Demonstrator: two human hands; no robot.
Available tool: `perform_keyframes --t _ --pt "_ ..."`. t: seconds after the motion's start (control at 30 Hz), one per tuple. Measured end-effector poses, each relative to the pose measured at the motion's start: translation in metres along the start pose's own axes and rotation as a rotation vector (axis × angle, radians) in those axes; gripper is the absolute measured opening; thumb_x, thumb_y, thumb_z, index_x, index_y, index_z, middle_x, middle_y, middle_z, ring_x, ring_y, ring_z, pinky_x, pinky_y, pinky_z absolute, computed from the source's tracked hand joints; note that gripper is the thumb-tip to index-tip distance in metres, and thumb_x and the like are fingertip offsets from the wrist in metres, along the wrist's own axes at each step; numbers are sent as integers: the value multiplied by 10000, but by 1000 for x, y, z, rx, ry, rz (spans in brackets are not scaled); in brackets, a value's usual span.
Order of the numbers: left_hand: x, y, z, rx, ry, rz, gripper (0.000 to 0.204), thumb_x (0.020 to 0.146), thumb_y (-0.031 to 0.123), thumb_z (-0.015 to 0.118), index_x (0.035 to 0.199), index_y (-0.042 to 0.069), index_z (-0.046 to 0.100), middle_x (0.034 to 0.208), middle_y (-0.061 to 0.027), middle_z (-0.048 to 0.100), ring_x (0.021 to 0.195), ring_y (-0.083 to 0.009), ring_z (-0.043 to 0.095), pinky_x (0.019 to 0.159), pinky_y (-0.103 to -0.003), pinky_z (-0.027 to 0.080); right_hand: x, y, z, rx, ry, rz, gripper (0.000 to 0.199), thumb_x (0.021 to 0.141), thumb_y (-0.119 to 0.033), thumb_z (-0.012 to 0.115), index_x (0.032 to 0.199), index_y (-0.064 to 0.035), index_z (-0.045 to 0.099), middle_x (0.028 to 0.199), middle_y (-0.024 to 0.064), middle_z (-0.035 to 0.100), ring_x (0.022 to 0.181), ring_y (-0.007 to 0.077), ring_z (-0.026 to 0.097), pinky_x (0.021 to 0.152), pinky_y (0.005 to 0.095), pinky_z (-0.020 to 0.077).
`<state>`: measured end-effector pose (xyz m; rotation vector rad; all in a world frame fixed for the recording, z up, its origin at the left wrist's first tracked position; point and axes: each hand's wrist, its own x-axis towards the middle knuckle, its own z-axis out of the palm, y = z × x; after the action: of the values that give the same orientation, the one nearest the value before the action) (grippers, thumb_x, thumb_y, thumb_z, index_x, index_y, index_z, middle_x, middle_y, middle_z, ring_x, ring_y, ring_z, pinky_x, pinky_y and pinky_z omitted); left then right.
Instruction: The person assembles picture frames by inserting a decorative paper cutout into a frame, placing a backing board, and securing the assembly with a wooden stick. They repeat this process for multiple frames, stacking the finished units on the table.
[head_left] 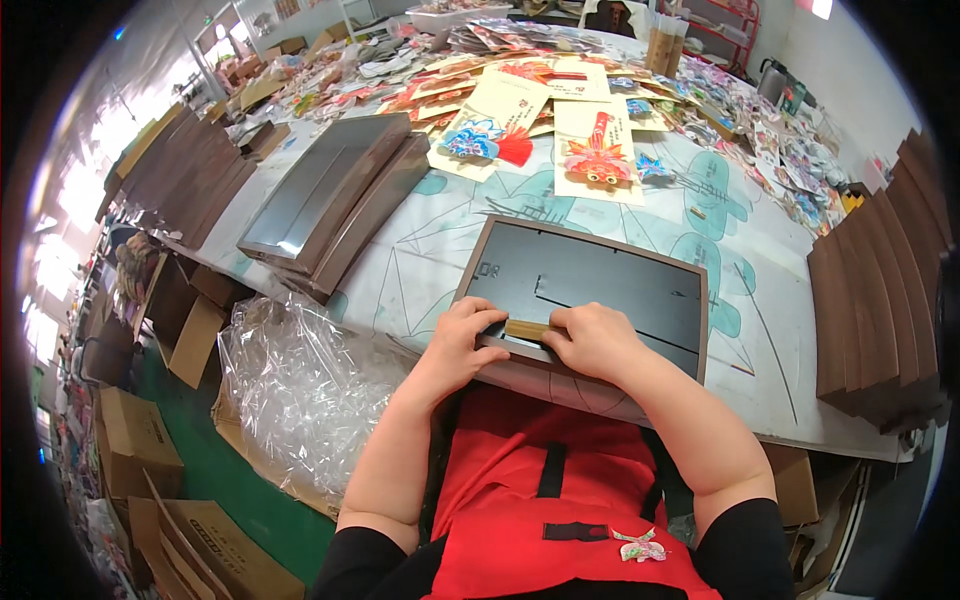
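Observation:
A shallow brown picture frame (701,300) lies back up at the table's near edge, slightly tilted, its dark backing board (600,262) facing me. My left hand (458,345) is curled over the frame's near left corner, thumb and fingers gripping the rim. A short, flat tan strip (526,330) rests along the near rim, between my hands. My right hand (595,342) has its fingers bent and pressed on the strip's right end. The fingertips partly hide what lies under the strip.
Stacked brown frames (345,190) stand left of mine, with more frames (880,300) at the right edge. Beyond lie cream cards (595,150) with colourful fish-like ornaments. Clear plastic wrap (300,385) fills a carton below the table's left edge. Cardboard boxes (215,545) stand on the green floor.

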<state>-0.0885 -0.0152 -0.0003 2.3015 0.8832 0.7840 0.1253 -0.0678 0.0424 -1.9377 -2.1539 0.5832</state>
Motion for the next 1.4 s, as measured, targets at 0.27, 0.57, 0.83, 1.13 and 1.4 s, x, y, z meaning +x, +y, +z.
perform_keyframes --t 0.27,0.57,0.83,1.13,1.4 --pt "3 -2 3 -5 22 55 412 636 97 763 1010 18 611 1014 -124 563 967 -310 530 831 -375 428 14 6 -5 137 -169 25 263 842 -312 568 838 -69 668 788 153 654 806 344 629 706 450 489" --pt "-1 -6 7 -21 53 30 328 628 101 765 899 16 602 942 -118 577 918 -304 541 785 -374 426 -17 6 23 -185 249 -314 105 821 -230 602 825 -125 609 616 96 589 571 300 603 519 395 478" --pt "-1 0 -1 -21 257 -42 336 728 67 687 1047 8 598 1022 -134 601 973 -277 576 842 -334 452 -14 17 17 -192 457 -352 210 796 -144 565 1004 -145 592 701 79 541 618 270 599 506 389 482" --pt "15 -51 22 -242 381 -364 393 884 105 513 1241 -59 512 1142 -242 609 1071 -303 599 904 -335 445 33 7 27 -216 413 -314 373 861 -138 513 1184 -303 598 785 102 510 672 272 586 545 396 480" --pt "11 -47 22 -210 396 -347 372 881 87 501 1226 -49 525 1058 -240 636 969 -311 633 835 -350 472 47 -2 24 -238 309 -327 397 854 -121 503 1199 -290 600 769 113 535 650 294 604 543 410 487"
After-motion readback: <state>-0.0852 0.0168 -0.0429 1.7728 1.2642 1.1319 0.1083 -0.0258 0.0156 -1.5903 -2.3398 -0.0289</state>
